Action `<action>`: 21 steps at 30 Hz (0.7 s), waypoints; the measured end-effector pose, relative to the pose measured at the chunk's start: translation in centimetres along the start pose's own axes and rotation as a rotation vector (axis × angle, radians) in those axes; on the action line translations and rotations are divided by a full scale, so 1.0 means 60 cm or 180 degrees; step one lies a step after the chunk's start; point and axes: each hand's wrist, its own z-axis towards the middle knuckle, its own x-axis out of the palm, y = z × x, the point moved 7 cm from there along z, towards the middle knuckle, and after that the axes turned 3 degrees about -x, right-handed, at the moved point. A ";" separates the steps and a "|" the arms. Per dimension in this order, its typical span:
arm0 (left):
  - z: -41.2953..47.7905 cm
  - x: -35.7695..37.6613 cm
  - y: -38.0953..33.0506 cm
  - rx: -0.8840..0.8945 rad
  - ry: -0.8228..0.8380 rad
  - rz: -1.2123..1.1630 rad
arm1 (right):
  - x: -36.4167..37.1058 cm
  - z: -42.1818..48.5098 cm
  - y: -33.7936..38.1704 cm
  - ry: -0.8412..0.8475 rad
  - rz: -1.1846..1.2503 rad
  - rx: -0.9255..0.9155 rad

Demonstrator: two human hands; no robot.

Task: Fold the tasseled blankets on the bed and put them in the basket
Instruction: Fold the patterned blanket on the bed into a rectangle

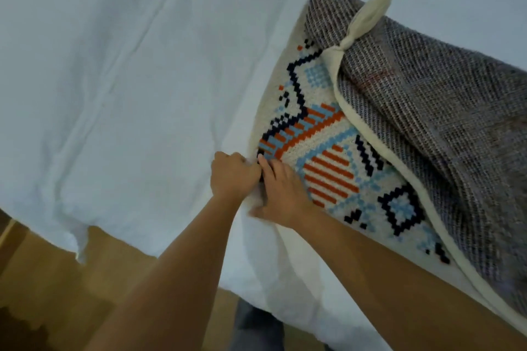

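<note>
My left hand [232, 177] was fisted round the cream edge of the blanket [328, 151] by the near edge of the bed [114, 80]. My right hand [281, 194] lay beside it on the nubby patterned face; I couldn't tell whether it gripped. The blanket's length ran up and right from both hands, its grey twill underside flopped over and a knotted cream tassel [368, 20] on top.

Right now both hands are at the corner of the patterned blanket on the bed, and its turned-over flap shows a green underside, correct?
Not green: the head view shows the flap grey underneath. Left hand and right hand are at the corner of the patterned blanket on the bed.
</note>
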 end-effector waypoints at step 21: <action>0.004 -0.026 0.013 0.1668 0.0131 0.1518 | -0.057 -0.020 -0.021 -0.1083 0.0899 0.0768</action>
